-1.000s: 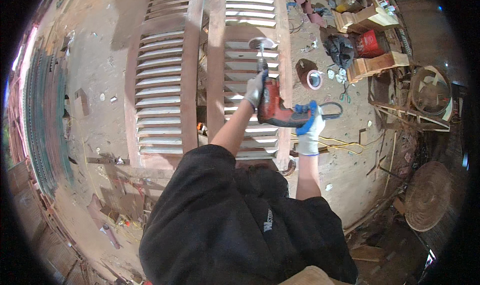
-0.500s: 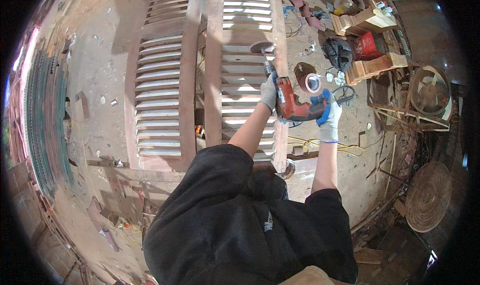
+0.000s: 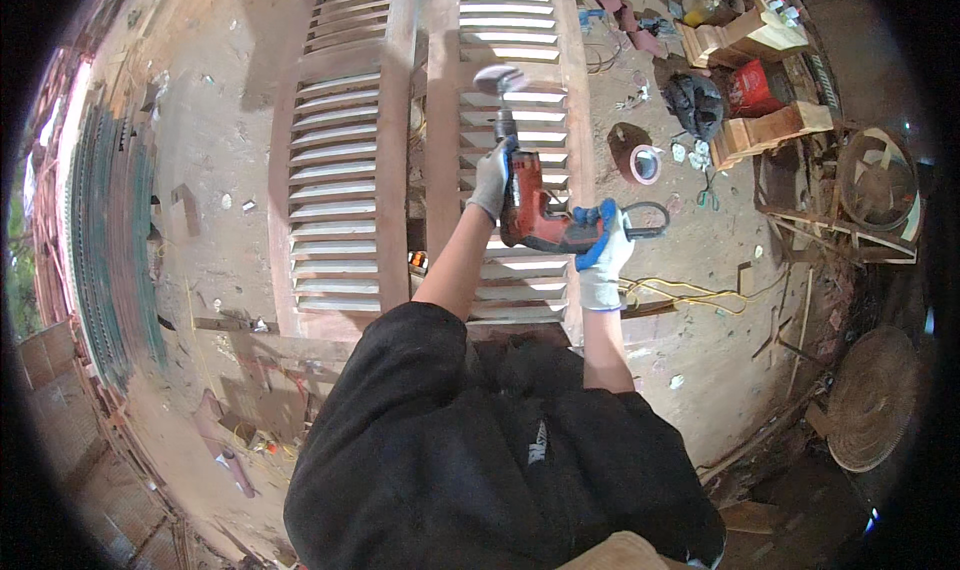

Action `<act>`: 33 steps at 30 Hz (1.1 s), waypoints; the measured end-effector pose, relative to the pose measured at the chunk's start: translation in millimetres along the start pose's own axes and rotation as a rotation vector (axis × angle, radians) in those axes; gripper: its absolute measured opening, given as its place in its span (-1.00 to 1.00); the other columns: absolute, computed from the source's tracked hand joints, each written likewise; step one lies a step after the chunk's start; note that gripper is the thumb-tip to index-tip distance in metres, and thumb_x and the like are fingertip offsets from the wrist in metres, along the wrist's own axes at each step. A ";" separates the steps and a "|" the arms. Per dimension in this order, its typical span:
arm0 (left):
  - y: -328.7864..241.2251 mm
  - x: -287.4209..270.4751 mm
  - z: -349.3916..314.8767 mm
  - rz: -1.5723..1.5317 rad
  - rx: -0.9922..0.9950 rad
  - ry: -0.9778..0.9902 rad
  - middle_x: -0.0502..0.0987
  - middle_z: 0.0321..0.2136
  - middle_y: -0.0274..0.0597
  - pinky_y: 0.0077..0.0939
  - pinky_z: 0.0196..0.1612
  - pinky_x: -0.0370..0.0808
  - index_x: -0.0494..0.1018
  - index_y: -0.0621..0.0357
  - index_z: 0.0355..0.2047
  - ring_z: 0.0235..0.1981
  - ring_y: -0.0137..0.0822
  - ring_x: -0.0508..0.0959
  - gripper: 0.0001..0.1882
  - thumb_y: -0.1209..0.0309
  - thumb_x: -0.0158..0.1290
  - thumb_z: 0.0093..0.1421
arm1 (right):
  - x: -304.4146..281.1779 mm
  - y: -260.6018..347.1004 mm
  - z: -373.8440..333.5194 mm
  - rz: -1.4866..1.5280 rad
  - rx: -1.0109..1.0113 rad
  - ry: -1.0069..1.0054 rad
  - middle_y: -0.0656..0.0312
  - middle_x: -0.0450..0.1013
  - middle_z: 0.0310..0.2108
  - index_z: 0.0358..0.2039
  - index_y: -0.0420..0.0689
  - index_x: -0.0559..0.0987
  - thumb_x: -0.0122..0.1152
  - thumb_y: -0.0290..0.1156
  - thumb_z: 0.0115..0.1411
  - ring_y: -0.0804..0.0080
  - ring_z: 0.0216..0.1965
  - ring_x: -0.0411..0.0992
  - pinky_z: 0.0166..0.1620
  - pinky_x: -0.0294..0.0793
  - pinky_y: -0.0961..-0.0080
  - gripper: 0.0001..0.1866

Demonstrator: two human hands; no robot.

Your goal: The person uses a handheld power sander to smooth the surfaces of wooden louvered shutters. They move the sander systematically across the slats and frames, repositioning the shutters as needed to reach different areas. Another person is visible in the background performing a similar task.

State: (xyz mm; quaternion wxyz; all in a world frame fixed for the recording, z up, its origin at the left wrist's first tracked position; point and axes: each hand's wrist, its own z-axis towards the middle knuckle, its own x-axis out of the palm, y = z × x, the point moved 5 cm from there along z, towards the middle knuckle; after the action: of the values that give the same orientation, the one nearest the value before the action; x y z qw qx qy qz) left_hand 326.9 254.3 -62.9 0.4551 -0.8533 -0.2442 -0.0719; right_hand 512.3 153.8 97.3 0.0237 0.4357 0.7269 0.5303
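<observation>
Both my hands hold a red and black power drill (image 3: 533, 205) with a round sanding disc (image 3: 498, 79) on its front end. My gloved left hand (image 3: 490, 182) is closed round the drill's front, just behind the chuck. Around the rear handle, my right hand (image 3: 605, 245), in a white and blue glove, is closed. The disc is over the left part of the right louvered wooden shutter (image 3: 577, 170), near its cross rail; whether it touches the wood I cannot tell. A second louvered shutter (image 3: 282, 210) lies alongside to the left.
A roll of tape (image 3: 645, 164), scissors (image 3: 708, 194) and a black bag (image 3: 692, 105) lie to the right, near carved wood pieces (image 3: 770, 130). Yellow cord (image 3: 690, 295) trails from below my right hand. A fan (image 3: 878, 180) and a woven basket (image 3: 872, 398) stand farther right. Long slats (image 3: 115, 230) are stacked left.
My hands have moved the drill left across the right shutter, and the disc has gone from its right side toward its left side and slightly farther away. Both hands keep their grip.
</observation>
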 end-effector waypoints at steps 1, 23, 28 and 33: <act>-27.0 -6.2 -16.2 0.243 0.210 -0.053 0.51 -0.54 -0.28 -0.47 -0.46 0.38 0.52 0.24 -0.42 -0.56 -0.46 0.44 -0.61 0.09 0.09 0.08 | 1.6 -7.3 -1.8 0.025 0.027 -0.003 0.27 0.32 -0.65 -0.58 -0.14 0.39 0.17 -0.44 0.11 0.46 -0.61 0.32 -0.46 0.44 0.42 -0.82; 26.3 -28.5 -296.5 -0.679 -0.365 0.775 0.43 -0.30 -0.13 0.04 -0.20 0.42 0.37 0.09 -0.12 -0.19 0.02 0.46 -0.37 -0.20 -0.13 0.08 | -117.3 105.8 -227.5 -0.452 0.129 0.899 0.17 0.44 -0.25 -0.30 -0.14 0.48 0.31 -0.28 -0.04 0.24 -0.09 0.39 0.10 0.24 0.25 -0.68; 25.8 -39.6 -326.4 -0.681 -0.282 0.771 0.40 -0.25 -0.17 0.07 -0.15 0.40 0.34 0.12 -0.18 -0.22 0.00 0.45 -0.44 -0.11 -0.05 0.06 | -192.9 134.5 -178.1 -1.192 -0.477 0.926 0.21 0.44 -0.41 -0.54 -0.09 0.49 0.39 -0.22 -0.18 0.12 -0.25 0.39 -0.13 0.31 0.28 -0.71; 36.1 -7.6 -401.5 -0.541 -0.150 0.500 0.41 -0.29 -0.23 -0.06 -0.20 0.40 0.35 0.09 -0.22 -0.26 -0.09 0.43 -0.47 -0.11 -0.03 0.04 | -278.4 139.5 -154.3 -1.544 -0.675 0.621 0.13 0.44 -0.33 -0.39 -0.06 0.52 0.29 -0.11 -0.06 0.08 -0.27 0.40 -0.18 0.38 0.24 -0.68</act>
State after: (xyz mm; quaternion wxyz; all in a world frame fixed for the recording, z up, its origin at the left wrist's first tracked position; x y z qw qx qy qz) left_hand 377.7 -91.1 138.8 0.4013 -0.7449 -0.3364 -0.4133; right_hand 692.9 -137.2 156.1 0.3029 -0.3679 0.5963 0.6460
